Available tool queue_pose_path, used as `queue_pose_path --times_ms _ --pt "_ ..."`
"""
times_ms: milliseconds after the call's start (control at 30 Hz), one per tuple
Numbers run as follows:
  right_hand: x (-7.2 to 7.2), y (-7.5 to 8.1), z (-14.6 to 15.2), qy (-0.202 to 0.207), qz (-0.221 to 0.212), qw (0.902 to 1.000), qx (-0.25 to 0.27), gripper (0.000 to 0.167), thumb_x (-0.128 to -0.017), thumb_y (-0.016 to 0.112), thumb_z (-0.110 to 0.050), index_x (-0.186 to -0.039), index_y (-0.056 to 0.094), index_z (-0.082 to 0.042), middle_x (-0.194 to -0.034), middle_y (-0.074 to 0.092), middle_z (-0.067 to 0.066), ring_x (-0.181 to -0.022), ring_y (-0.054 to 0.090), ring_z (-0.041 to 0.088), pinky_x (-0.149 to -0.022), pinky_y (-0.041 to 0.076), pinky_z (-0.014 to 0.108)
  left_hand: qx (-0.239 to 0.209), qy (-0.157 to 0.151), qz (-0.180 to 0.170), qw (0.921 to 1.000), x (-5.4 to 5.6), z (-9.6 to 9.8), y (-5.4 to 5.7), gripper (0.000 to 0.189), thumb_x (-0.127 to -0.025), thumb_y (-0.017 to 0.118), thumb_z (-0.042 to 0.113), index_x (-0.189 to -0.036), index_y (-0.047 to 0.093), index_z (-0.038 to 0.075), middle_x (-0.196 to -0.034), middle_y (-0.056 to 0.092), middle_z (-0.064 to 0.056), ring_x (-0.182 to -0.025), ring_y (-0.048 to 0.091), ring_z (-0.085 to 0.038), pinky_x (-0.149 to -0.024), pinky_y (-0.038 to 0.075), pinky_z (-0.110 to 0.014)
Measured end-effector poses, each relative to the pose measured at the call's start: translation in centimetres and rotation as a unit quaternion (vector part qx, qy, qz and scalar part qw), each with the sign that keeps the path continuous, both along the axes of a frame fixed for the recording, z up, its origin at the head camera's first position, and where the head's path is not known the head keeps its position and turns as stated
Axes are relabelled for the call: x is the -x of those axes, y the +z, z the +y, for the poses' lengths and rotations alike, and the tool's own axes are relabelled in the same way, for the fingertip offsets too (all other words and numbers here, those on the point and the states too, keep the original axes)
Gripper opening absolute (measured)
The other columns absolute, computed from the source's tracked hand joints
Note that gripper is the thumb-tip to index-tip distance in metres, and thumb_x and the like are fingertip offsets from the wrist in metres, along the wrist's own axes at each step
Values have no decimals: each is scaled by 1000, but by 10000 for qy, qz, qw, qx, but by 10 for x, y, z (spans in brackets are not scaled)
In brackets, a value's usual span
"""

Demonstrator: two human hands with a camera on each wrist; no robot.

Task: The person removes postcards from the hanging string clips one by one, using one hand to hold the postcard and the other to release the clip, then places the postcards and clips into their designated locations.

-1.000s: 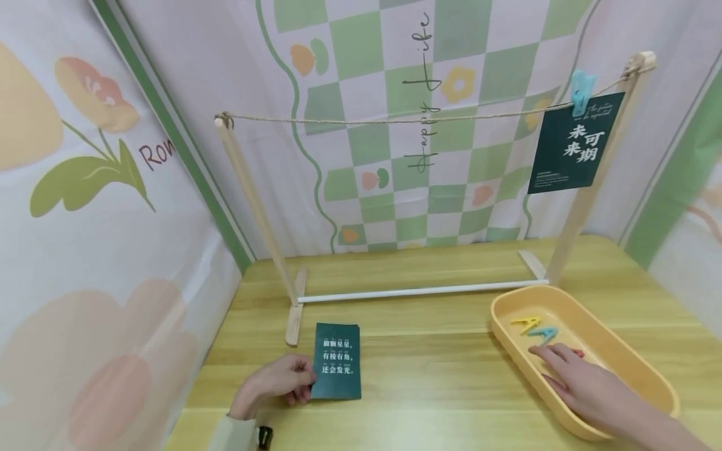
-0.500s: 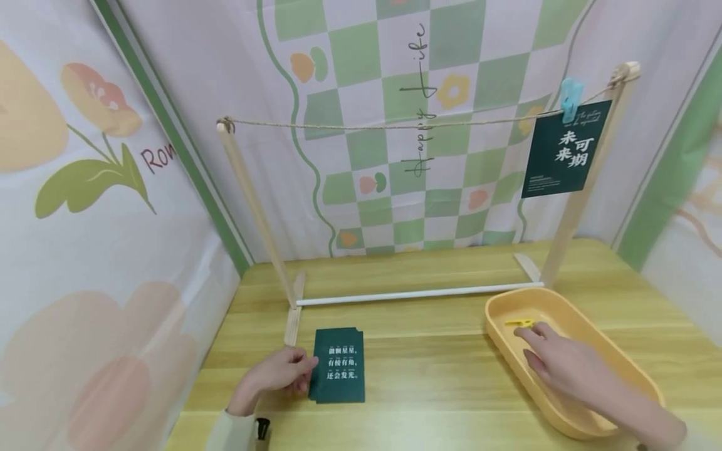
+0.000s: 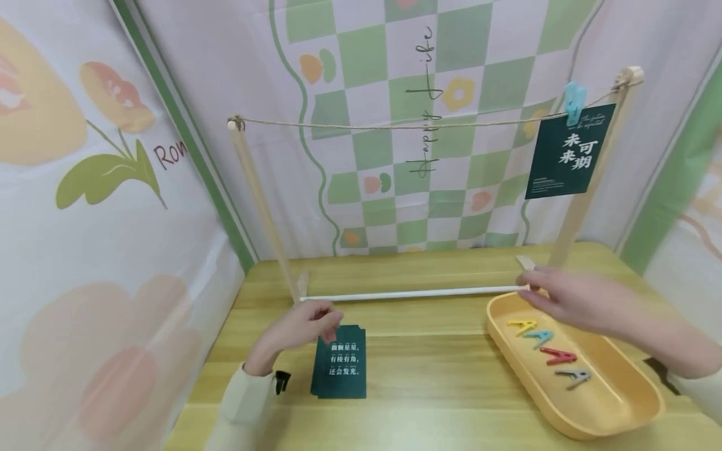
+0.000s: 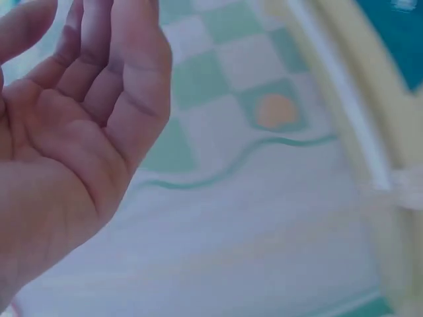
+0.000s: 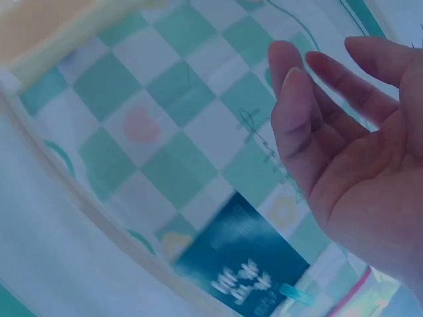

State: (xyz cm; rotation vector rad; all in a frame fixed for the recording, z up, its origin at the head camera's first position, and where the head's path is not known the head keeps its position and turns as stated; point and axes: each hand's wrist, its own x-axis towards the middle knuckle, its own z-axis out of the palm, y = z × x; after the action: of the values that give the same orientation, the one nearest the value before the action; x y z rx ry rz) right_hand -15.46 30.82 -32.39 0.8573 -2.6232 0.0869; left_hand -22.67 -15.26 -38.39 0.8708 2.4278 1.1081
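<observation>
My left hand hovers over the far left corner of a small stack of dark green cards with white lettering. In the left wrist view its palm and loosely bent fingers hold nothing. My right hand is raised above the far end of an orange tray. The right wrist view shows its fingers bent loosely, with nothing between them. Inside the tray lie a yellow clothespin, a blue clothespin, a red clothespin and a grey clothespin.
A twine line stretches between two wooden posts, a left post and a right post. From its right end hangs a green card under a light blue clothespin. A white rod joins the posts low down.
My left hand has left the cards' left edge and risen forward. The right hand has lifted out of the tray toward its far end, uncovering the clothespins. The card stack is slightly fanned.
</observation>
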Motion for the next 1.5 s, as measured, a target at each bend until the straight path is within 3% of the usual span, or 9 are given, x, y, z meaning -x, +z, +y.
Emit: queue_pose_path --times_ms 133,300,467,700,867,1000,1233,1400,1500 --pt "9 35 0 46 182 9998 -49 13 -82 75 -13 -93 70 -17 -83 71 -9 -67 65 8 -58 54 28 -11 -101 284 9995 5 23 29 32 -103 46 41 -91 62 17 -85 70 -2 -79 68 -17 -70 56 -32" --pt "18 76 0 -65 372 9993 70 17 -79 76 -6 -90 71 -18 -81 70 -9 -65 61 4 -56 52 26 -285 -357 566 9974 13 50 55 28 -104 48 35 -91 63 14 -85 68 -1 -81 69 -21 -74 57 -32" --pt "24 118 0 -293 836 9959 155 16 -80 75 -1 -89 71 -14 -78 69 -4 -60 53 -1 -51 47 22 -603 -630 982 9913 21 77 76 28 -104 49 30 -87 64 13 -83 69 -4 -78 69 -20 -71 58 -34" --pt "34 162 6 -246 1732 9842 268 6 -90 64 -3 -88 70 -4 -73 67 7 -54 42 -7 -51 34 7 -974 -804 951 9874 22 111 98 28 -103 50 31 -89 65 13 -83 69 -1 -76 69 -13 -66 57 -32" --pt "42 179 12 -239 2023 9780 451 14 -94 60 -10 -87 69 -1 -70 66 12 -58 31 -20 -52 33 5 -1280 -831 903 9841 24 136 109 29 -103 49 33 -90 65 12 -84 70 -1 -75 69 -12 -64 58 -33" --pt "49 188 15 -333 2136 9734 760 20 -94 57 -13 -90 69 2 -70 66 16 -65 24 -29 -56 31 5 -1666 -721 601 9816 28 157 112 28 -103 51 33 -91 65 11 -84 70 -4 -76 71 -15 -63 58 -34" --pt "57 202 21 -1521 1501 9682 1302 32 -98 51 -20 -109 65 6 -91 63 28 -64 25 -23 -53 26 6 -1935 -539 203 9794 30 186 115 23 -101 55 33 -97 64 12 -92 71 -11 -83 72 -27 -63 57 -36" --pt "66 209 34 -2015 1023 9616 1558 40 -100 46 -27 -120 60 5 -109 57 29 -58 27 -17 -48 27 13 -1890 -463 33 9809 34 198 117 22 -101 55 34 -101 63 13 -92 70 -5 -80 72 -18 -66 57 -36" --pt "74 210 42 -2193 673 9595 1636 46 -102 44 -30 -131 53 5 -124 51 31 -60 29 -13 -48 28 12 -2098 -378 -213 9768 38 205 116 22 -100 56 32 -104 63 12 -96 71 -7 -79 71 -15 -66 57 -34"
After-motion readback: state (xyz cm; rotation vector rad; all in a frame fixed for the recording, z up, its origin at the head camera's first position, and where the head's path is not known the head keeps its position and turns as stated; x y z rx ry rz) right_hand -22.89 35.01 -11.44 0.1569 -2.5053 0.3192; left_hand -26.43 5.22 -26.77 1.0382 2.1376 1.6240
